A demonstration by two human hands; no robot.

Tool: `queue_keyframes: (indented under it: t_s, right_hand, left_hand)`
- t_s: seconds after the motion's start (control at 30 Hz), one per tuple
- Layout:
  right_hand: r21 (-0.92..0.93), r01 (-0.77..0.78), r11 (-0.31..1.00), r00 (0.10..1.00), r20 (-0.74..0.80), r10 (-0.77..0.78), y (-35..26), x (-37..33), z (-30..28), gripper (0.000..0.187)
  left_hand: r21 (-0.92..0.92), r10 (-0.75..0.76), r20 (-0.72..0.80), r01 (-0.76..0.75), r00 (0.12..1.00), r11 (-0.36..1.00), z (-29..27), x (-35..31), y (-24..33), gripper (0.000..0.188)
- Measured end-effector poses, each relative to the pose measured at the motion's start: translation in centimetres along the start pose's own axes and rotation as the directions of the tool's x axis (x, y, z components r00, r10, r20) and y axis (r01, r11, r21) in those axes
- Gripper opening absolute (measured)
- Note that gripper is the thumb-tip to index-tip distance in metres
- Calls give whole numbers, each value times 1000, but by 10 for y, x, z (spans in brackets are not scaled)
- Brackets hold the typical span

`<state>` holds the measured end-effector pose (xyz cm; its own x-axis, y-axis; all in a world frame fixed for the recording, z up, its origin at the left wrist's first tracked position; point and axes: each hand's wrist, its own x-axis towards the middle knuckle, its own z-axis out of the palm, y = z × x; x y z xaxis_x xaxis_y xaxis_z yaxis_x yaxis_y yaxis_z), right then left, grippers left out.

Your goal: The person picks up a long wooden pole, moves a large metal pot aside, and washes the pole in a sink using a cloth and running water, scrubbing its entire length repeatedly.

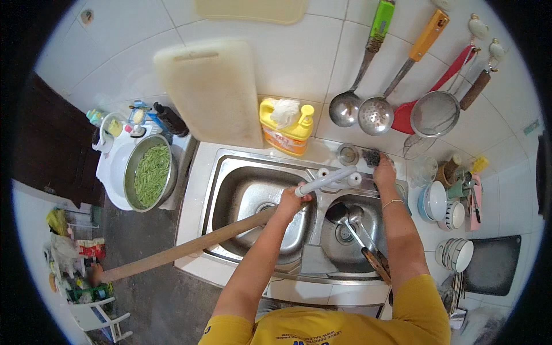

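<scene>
My left hand (289,204) is closed round the near end of a long wooden rolling pin (195,244). The pin slants across the left sink basin (227,179) and out past the counter's edge to the left. Just beyond that hand is the white faucet spout (328,179). At the back right corner of the sink my right hand (384,171) has its fingers at a dark scouring pad (371,156) and appears closed on it. In the right basin (330,244) lie a black ladle (337,213) and a metal ladle (356,214).
A broad metal blade (317,260) lies across the sink's front divider. Behind the basins stand a yellow jug (286,127) and a leaning cutting board (211,95). A pot of cut green beans (151,175) is at left. Stacked bowls (460,255) stand at right; utensils hang above.
</scene>
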<state>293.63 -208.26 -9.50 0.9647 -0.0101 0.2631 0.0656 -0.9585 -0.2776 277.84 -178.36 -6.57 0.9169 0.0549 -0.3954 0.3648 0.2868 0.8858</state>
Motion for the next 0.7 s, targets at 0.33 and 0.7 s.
queue_keyframes:
  t_s: [0.33, 0.7]
  right_hand:
    - [462, 87, 883, 991, -134, -27, -60, -80, -107, 22]
    - [699, -705, -115, 699, 713, 49, -255, -145, -23, 25]
  left_hand:
    - [299, 146, -282, -58, 948, 953, -45, -13, -32, 23]
    - [208, 71, -370, 8, 926, 978, -101, -107, -7, 27]
